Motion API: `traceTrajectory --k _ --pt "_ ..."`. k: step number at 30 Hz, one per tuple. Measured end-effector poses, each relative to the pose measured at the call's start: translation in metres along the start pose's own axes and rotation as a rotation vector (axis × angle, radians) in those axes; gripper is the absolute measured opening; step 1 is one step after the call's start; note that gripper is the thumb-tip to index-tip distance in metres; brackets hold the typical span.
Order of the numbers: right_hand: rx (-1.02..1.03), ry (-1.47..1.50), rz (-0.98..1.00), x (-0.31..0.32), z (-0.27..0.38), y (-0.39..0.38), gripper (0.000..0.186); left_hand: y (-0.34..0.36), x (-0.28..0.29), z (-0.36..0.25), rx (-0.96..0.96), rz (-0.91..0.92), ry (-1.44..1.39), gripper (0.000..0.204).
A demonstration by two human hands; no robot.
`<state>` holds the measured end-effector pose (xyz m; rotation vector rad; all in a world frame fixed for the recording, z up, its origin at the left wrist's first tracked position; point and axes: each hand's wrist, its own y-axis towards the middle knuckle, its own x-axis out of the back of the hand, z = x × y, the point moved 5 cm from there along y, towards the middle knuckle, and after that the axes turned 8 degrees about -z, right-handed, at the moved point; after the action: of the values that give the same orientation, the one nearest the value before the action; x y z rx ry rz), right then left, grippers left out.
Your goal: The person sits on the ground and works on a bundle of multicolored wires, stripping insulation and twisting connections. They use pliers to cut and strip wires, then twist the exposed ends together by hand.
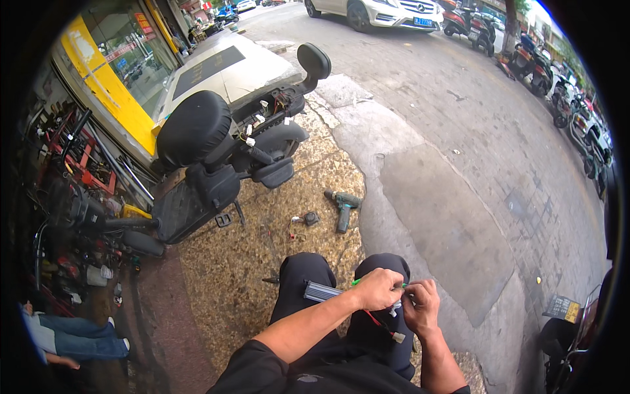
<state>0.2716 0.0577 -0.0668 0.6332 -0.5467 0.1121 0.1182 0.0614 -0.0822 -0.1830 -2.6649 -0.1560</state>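
Observation:
My left hand (380, 289) and my right hand (421, 306) meet fingertip to fingertip above my right thigh. Both are closed in a pinch on a thin green wire (356, 282), which shows on either side of my left fingers. What lies exactly between the fingertips is too small to make out. A silver finned metal box (320, 291), like a scooter controller, rests across my lap, partly hidden by my left forearm. Below the hands hang a red wire (373, 318) and a white plug connector (398, 337).
A black electric scooter (216, 172) stands ahead on the left, its rear wiring exposed. On the ground lie a cordless drill (343, 209) and a small black part (311, 218) with wires. A person in jeans (82, 336) is at lower left. A white car (377, 14) stands on the road.

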Motion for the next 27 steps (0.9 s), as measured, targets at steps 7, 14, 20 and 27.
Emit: traceTrajectory --k 7,14,20,27 --pt "-0.124 0.067 0.126 0.005 -0.014 -0.008 0.015 -0.001 0.005 -0.013 -0.074 0.018 0.069 0.014" --pt "-0.301 0.084 0.058 0.025 -0.033 -0.022 0.014 0.01 0.049 -0.018 0.12 -0.258 -0.055 0.03" --pt "-0.186 0.075 0.002 0.023 -0.027 -0.011 0.015 0.013 0.0 -0.037 0.081 0.151 0.308 0.055" --pt "-0.164 0.115 -0.047 0.022 -0.02 -0.009 0.022 0.014 -0.012 -0.028 0.006 0.072 0.102 0.029"
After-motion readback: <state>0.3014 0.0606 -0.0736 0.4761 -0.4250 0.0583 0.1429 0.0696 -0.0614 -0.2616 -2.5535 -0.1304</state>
